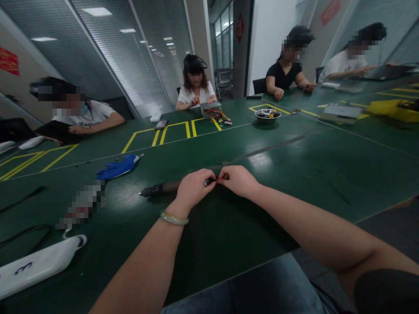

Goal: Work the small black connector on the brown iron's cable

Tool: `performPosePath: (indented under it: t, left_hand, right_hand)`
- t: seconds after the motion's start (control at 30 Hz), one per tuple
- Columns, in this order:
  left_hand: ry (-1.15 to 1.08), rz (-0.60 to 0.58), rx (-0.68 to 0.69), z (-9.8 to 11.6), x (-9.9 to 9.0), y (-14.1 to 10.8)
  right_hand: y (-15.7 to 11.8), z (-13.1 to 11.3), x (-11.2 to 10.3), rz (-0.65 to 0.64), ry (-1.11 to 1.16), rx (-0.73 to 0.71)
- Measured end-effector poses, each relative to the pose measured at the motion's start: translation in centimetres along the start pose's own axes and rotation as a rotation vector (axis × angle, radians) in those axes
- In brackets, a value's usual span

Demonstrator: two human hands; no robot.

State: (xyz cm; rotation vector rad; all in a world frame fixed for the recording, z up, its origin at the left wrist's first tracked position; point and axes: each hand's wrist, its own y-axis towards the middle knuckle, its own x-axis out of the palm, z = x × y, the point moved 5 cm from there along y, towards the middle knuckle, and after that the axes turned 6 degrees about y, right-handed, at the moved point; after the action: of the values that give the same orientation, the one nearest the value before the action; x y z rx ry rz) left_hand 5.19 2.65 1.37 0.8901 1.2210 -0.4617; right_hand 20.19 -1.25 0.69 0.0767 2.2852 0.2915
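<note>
Head view: judged to be midway through fine fingerwork, just on the near side of a long black-and-brown cylindrical tool with a pointed metal tip point(153, 190), lying on a dark green, smooth tabletop point(268, 192). Holding a short, glossy black piece point(208, 181) in the left hand point(194, 188), in a narrow grip, above that tool's right-hand portion. Pinching narrowly with the right hand point(240, 181) at the piece's right end, on a thin reddish bit point(217, 179), too small to identify. Already clear of the tabletop and held between both hands; not yet set down or let go. Cannot tell whether joined, loosened or merely being examined. As for looks: dark, stubby, pale-edged on the left, mostly covered by fingers. Beyond the tool's tip, to the left, a blue-and-white fabric glove point(118, 168); nearer, farther left, a white rounded plastic block point(42, 264).
</note>
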Motion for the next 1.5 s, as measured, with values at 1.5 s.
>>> performPosePath:
  t: [1.5]
  left_hand:
    - [-0.249,-0.023,0.148,1.5,-1.4,-0.9]
  right_hand:
    - [-14.4,25.0,-25.8,0.331,-0.354,1.03]
